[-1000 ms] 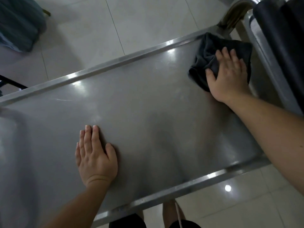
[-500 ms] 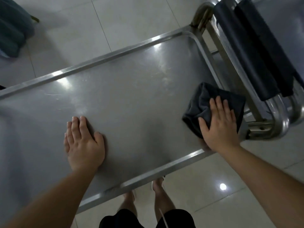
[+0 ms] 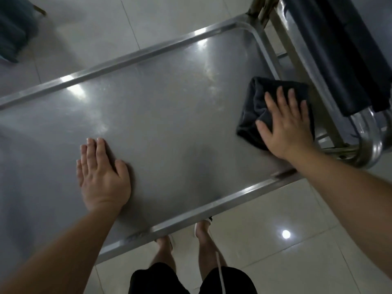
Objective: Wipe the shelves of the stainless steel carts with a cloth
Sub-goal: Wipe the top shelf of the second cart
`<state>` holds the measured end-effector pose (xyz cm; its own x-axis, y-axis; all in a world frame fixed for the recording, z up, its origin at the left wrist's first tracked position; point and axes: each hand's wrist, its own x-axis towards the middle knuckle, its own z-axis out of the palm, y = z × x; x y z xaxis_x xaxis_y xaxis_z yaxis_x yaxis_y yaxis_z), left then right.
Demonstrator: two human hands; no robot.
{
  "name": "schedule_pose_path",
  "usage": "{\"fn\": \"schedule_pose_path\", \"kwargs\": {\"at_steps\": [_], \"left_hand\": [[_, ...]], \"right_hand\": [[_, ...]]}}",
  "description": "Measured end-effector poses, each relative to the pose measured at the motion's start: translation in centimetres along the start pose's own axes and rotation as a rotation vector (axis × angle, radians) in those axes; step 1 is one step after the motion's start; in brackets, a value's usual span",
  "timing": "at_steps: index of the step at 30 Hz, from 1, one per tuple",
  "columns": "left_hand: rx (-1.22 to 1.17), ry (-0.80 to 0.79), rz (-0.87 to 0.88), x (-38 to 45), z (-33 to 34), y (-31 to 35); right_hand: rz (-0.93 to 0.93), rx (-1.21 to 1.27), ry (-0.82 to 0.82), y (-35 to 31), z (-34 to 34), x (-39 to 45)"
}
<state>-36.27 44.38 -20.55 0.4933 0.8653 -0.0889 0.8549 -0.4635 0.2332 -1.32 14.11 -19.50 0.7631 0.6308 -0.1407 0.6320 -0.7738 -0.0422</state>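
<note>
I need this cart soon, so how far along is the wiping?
Done: cannot tell; top shelf shows faint smears. In hand: right hand presses the dark cloth flat at the shelf's right end; left hand braces. Left: any lower shelves, out of view.

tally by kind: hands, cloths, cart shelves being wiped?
Hands: 2, the left hand flat on the steel, the right hand pressing the cloth
Cloths: 1, the dark cloth
Cart shelves: 1, the steel shelf
Total: 4

Open shelf [image 3: 169, 124] between the hands; handle [image 3: 369, 145] blocks the right end.
</note>
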Motion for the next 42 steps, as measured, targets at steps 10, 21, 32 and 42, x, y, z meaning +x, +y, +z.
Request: {"fn": "schedule_pose_path", "kwargs": {"at_steps": [10,21,32,42], "left_hand": [[-0.011,0.002,-0.020,0.0,0.2,0.1],[0.002,-0.033,-0.026,0.1,0.2,0.2],[0.014,-0.035,-0.025,0.0,0.1,0.1],[-0.136,-0.141,-0.001,0.3,-1.6,-0.3]], "right_hand": [[0.118,0.079,-0.024,-8.1,1.8,-13.6],[-0.494,0.114,-0.092,-21.4,2.4,-5.6],[-0.162,0.143,-0.088,-26.2,1.0,3.1],[-0.513,0.165,-0.179,-26.2,2.8,-16.1]]}}
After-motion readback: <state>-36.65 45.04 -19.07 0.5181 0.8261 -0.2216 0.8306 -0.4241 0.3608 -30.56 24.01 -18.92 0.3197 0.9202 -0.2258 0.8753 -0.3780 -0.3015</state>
